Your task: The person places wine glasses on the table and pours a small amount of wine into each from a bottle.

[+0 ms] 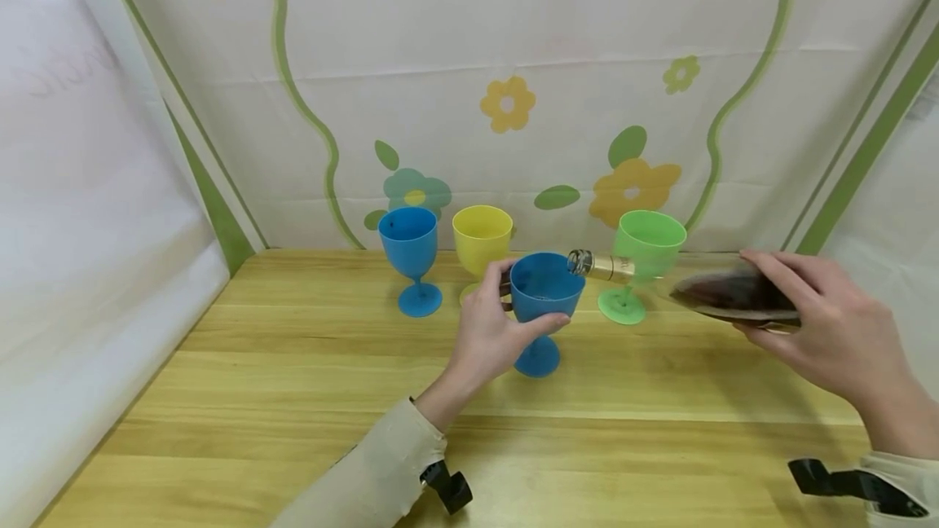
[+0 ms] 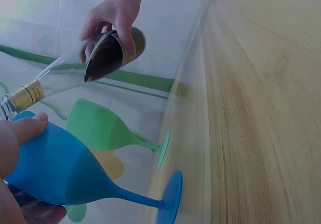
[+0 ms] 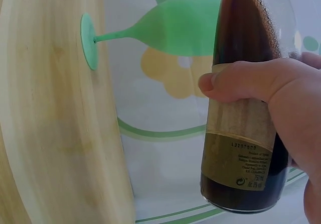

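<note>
My left hand (image 1: 493,331) grips the bowl of a blue goblet (image 1: 544,292) that stands on the wooden table (image 1: 293,381). My right hand (image 1: 822,324) holds a clear bottle (image 1: 704,290) of dark liquid tipped almost level, its gold-foiled mouth (image 1: 583,262) at the goblet's rim. In the left wrist view the blue goblet (image 2: 75,171) fills the lower left, with the bottle (image 2: 103,58) above it. The right wrist view shows the bottle (image 3: 246,98) and its label close up in my fingers (image 3: 241,81).
A second blue goblet (image 1: 411,255), a yellow goblet (image 1: 481,241) and a green goblet (image 1: 641,255) stand in a row behind, near the flowered backdrop (image 1: 513,104). White cloth walls close in the left and right sides. Bare wood stretches along the table's front.
</note>
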A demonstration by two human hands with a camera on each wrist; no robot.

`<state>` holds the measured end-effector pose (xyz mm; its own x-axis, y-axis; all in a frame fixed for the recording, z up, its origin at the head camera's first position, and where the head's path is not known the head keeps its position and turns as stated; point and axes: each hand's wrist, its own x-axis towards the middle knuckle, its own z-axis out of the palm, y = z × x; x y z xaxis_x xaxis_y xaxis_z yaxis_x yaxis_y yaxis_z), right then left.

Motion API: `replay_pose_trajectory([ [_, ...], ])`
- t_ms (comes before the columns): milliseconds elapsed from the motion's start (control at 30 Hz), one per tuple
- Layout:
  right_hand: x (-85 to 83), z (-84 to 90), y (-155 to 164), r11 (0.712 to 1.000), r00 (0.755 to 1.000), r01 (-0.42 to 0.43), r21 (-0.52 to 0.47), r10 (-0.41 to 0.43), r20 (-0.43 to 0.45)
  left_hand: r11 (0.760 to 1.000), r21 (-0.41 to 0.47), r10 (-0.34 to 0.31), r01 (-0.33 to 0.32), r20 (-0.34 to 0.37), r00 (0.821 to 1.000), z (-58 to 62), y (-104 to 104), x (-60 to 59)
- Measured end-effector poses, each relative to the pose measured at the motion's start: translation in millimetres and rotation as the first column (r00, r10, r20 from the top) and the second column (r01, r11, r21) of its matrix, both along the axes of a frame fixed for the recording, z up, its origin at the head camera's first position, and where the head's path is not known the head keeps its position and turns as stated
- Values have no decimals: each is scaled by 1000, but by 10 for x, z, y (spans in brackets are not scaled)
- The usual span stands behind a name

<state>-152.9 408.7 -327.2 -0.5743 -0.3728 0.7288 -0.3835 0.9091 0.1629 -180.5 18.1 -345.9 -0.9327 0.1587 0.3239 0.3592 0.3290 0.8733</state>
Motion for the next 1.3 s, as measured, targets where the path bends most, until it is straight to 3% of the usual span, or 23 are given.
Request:
replay_pose_trajectory([
  [967, 35, 141, -10, 997, 997, -67, 22, 68, -47, 1000, -12, 0, 0, 6, 1000, 19, 24, 13],
  [1300, 89, 221, -45, 996, 997, -63, 54, 65, -28, 1000, -22, 1, -1, -7, 1000, 19, 22, 23],
])
